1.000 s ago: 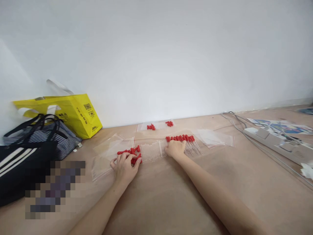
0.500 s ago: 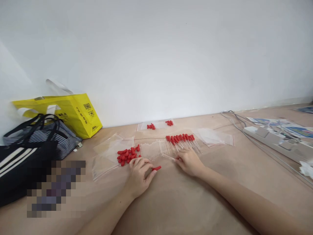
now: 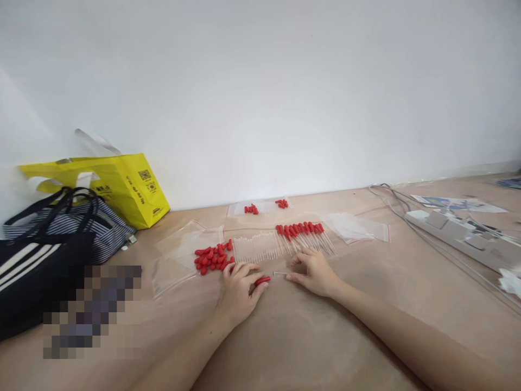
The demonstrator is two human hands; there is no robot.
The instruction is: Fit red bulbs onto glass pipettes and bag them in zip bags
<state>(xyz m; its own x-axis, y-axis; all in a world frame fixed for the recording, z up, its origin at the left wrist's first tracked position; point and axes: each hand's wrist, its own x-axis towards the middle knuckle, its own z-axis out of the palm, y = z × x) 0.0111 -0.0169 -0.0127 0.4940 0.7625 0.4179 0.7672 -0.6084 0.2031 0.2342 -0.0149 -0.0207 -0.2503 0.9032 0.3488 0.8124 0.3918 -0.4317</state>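
Between the thumb and fingers of my left hand [image 3: 240, 288] is a red rubber dropper bulb [image 3: 262, 280], lying sideways with its end toward the right. My right hand [image 3: 315, 274] pinches a thin clear dropper tube [image 3: 280, 273], whose tip points left at the bulb. A small gap separates tube and bulb. Beyond my left fingers lies a heap of loose red bulbs [image 3: 209, 258]. A row of clear tubes [image 3: 257, 247] is laid out beside the heap. Past my right hand rest several droppers [image 3: 303, 234] with red bulbs fitted on their tubes.
Clear zip bags [image 3: 358, 227] lie on the brown-covered table [image 3: 309, 342]. A farther bag [image 3: 266, 208] has red bulbs on it. At left stand a yellow bag [image 3: 142, 201] and a black striped bag [image 3: 44, 266]. A power strip [image 3: 459, 233] with cables lies right.
The tube in my right hand has come down toward me, level with the bulb. My left hand has shifted slightly right with its bulb, narrowing the gap.
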